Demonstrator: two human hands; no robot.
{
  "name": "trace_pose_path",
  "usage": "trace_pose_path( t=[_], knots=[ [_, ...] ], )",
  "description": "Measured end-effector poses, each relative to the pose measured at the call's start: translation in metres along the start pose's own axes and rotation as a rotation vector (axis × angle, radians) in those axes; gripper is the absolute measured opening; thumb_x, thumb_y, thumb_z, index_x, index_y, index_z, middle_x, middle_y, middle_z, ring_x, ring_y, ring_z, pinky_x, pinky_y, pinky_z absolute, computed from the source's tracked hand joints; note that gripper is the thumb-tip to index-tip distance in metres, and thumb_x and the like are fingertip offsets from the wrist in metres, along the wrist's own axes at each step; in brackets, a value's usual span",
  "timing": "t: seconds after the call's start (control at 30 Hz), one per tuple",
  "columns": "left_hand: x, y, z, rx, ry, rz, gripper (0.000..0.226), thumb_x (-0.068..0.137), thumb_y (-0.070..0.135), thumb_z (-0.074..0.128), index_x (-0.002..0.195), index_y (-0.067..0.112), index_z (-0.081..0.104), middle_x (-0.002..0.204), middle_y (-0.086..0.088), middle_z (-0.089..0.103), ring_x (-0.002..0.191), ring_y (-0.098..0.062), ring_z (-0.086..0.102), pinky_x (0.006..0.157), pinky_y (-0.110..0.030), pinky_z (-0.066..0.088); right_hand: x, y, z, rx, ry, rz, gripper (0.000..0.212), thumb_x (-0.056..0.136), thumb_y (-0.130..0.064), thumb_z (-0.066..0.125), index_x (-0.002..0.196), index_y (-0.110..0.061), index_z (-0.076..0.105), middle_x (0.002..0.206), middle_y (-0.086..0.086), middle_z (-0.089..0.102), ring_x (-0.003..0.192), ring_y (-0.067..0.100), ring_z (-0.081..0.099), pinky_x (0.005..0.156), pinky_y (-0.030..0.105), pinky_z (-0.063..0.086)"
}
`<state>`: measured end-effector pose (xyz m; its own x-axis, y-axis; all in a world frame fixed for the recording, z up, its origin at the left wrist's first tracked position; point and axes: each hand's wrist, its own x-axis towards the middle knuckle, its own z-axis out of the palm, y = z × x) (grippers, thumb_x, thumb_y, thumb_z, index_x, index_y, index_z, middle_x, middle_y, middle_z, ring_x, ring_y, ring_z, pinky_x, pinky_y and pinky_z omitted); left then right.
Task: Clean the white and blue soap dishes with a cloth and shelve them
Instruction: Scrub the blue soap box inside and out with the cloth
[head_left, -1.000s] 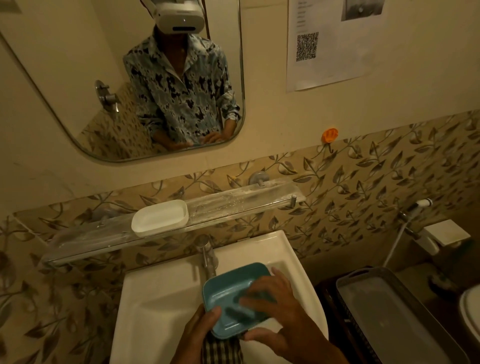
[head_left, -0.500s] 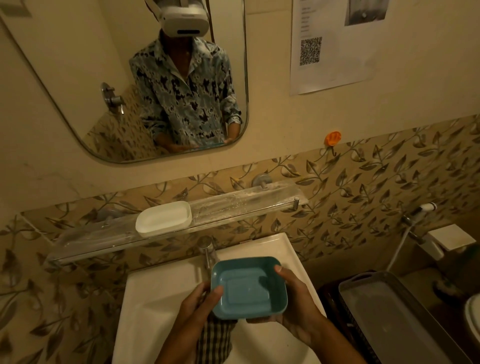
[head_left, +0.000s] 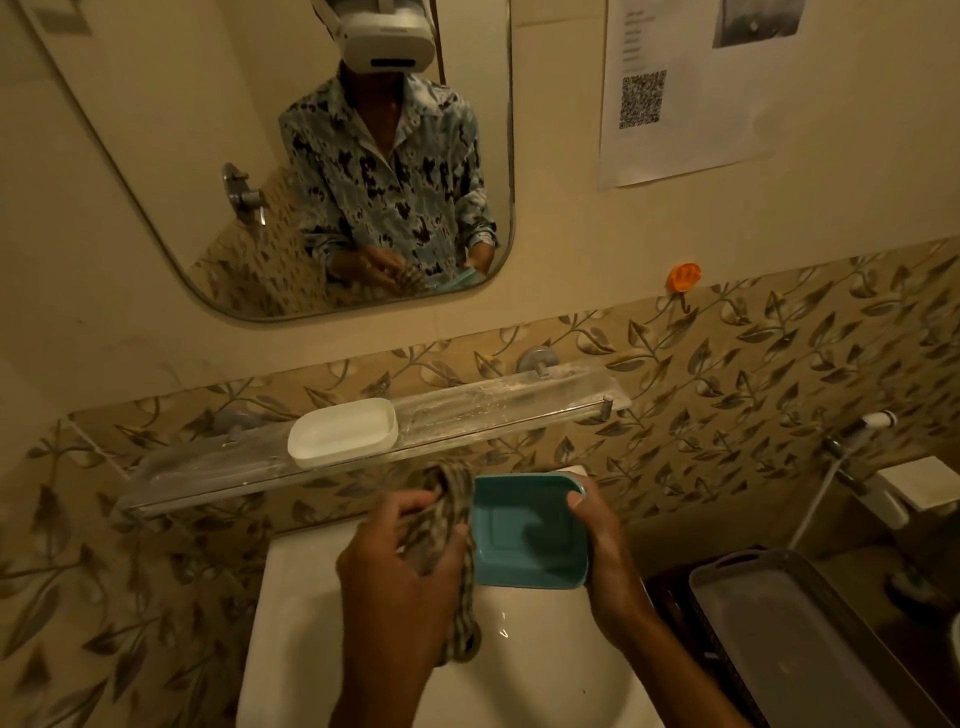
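So half a second back both hands were on the blue soap dish (head_left: 524, 535), holding it flat over the sink (head_left: 545, 670) with the cloth (head_left: 452, 525) just dangling underneath. Now the left hand (head_left: 400, 566) has let go of the dish and is clenched around the checked cloth, bunched up right against the dish's left rim, with its tail hanging down toward the basin. The right hand (head_left: 602, 545) has the dish on its own, thumb hooked over the far right corner and fingers underneath, and the dish has come up closer to the shelf (head_left: 519, 402), tipped a bit.

Best guess: either one more wipe of that left side is coming, or the blue one is basically done and about to go up. Hard to call from this.

Containers:
- blue dish: nothing in it, no soap, inside looks plain
- sink: no standing water visible, just a few shiny drops
- dark bin (head_left: 737, 577) to the right of the sink: something pale and flat inside, can't tell what
- white soap dish (head_left: 343, 431): already sitting on the glass shelf, left of middle, looks empty

Plenty of bare shelf to the right of the white one for the blue dish.
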<state>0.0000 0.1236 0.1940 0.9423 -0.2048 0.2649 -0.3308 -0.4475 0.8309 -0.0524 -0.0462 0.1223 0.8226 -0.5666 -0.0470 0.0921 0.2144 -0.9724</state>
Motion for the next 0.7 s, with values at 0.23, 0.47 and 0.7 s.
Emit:
trace_pose_path(
  t=[0.23, 0.47, 0.7],
  knots=[
    [-0.001, 0.019, 0.040, 0.320, -0.106, -0.013, 0.029, 0.090, 0.033, 0.058, 0.118, 0.025, 0.059, 0.108, 0.005, 0.065, 0.088, -0.004, 0.055, 0.077, -0.015, 0.044, -0.010, 0.015, 0.015, -0.006, 0.206, -0.073, 0.032, 0.077, -0.047, 0.047, 0.104, -0.033, 0.057, 0.102, -0.011, 0.062, 0.096, 0.018, 0.062, 0.075, 0.034, 0.055],
    [-0.001, 0.002, 0.071, 0.458, -0.476, -0.078, 0.026, 0.093, 0.028, 0.054, 0.118, 0.021, 0.056, 0.118, 0.001, 0.062, 0.104, -0.012, 0.058, 0.093, -0.023, 0.047, -0.013, 0.027, 0.008, -0.101, 0.230, -0.087, 0.032, 0.079, -0.047, 0.048, 0.107, -0.034, 0.056, 0.108, -0.009, 0.062, 0.102, 0.020, 0.062, 0.083, 0.045, 0.058],
    [-0.002, 0.002, 0.082, 0.186, -0.287, -0.137, 0.021, 0.091, 0.021, 0.059, 0.111, 0.022, 0.064, 0.108, 0.002, 0.066, 0.099, -0.013, 0.062, 0.082, -0.023, 0.054, -0.003, 0.029, 0.008, -0.126, 0.156, -0.093, 0.025, 0.080, -0.048, 0.050, 0.103, -0.050, 0.061, 0.099, -0.021, 0.069, 0.098, 0.006, 0.066, 0.069, 0.020, 0.057]
  ],
)
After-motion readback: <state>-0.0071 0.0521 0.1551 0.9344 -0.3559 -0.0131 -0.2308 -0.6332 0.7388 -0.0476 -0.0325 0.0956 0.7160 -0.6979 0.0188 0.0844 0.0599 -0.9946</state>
